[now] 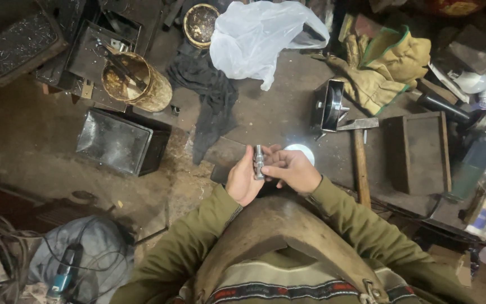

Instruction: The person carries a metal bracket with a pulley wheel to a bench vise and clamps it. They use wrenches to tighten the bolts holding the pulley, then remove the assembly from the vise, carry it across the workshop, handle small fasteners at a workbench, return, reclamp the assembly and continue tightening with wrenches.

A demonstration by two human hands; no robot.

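A small silvery metal fitting (259, 161), cylindrical and stepped, stands upright between my two hands above my knee. My left hand (242, 181) cups it from the left side. My right hand (292, 170) pinches it from the right with thumb and fingers. Both sleeves are olive green. Just behind my right hand a bright round white disc (303, 152) lies on the dark work surface.
A hammer (359, 157) lies right of my hands beside a wooden box (423, 152). Work gloves (383, 70), a white plastic bag (260, 36), a black rag (209, 93), a rusty can (136, 81), a dark metal box (119, 142) and a power tool with cable (66, 270) surround me.
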